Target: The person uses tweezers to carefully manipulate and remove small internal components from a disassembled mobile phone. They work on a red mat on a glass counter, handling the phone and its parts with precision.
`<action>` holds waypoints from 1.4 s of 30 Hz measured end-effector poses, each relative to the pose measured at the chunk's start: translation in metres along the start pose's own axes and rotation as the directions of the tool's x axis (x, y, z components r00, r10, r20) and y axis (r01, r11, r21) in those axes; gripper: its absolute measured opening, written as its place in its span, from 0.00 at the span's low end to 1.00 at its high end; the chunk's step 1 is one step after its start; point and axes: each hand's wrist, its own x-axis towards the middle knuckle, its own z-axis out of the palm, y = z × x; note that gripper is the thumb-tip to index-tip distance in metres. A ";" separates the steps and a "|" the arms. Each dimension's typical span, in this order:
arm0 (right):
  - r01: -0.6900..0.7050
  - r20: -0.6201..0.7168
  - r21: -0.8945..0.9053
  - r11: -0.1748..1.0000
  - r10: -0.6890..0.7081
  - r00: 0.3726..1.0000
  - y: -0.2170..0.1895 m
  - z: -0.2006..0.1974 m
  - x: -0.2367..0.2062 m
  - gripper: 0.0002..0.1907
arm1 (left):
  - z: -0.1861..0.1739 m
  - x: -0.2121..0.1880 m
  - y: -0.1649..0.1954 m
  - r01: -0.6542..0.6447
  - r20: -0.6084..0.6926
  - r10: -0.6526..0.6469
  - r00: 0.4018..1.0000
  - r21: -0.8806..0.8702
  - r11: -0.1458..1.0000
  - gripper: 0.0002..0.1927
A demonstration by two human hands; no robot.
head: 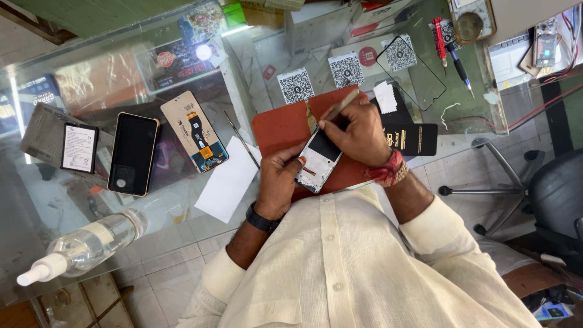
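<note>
Glass table (182, 243) carries a red mat (279, 124); above it the left hand (278, 182) grips an opened phone frame (318, 160), long axis slanting away, while right-hand fingers (331, 121) pinch a thin tool (341, 104) over its upper end.

Both forearms reach out from rolled cream sleeves; the left hand (278, 182) curls, fingers wrapped in a grip, while the right hand (359, 133) bends at the wrist, fingertips pinched together
</note>
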 end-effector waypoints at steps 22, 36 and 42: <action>-0.056 -0.096 -0.122 0.991 0.044 0.994 0.003 0.002 -0.001 0.08 | 0.003 -0.003 0.002 0.020 -0.001 -0.020 1.000 -0.043 0.999 0.18; -0.129 -0.228 0.242 0.962 0.186 0.956 -0.006 -0.018 -0.025 0.04 | 0.004 -0.002 -0.009 -0.091 0.004 0.091 0.996 0.092 0.992 0.17; 0.005 0.045 -0.022 1.000 -0.004 0.999 -0.010 -0.050 -0.010 0.15 | 0.013 -0.017 -0.003 -0.210 0.029 0.208 0.978 0.178 0.961 0.16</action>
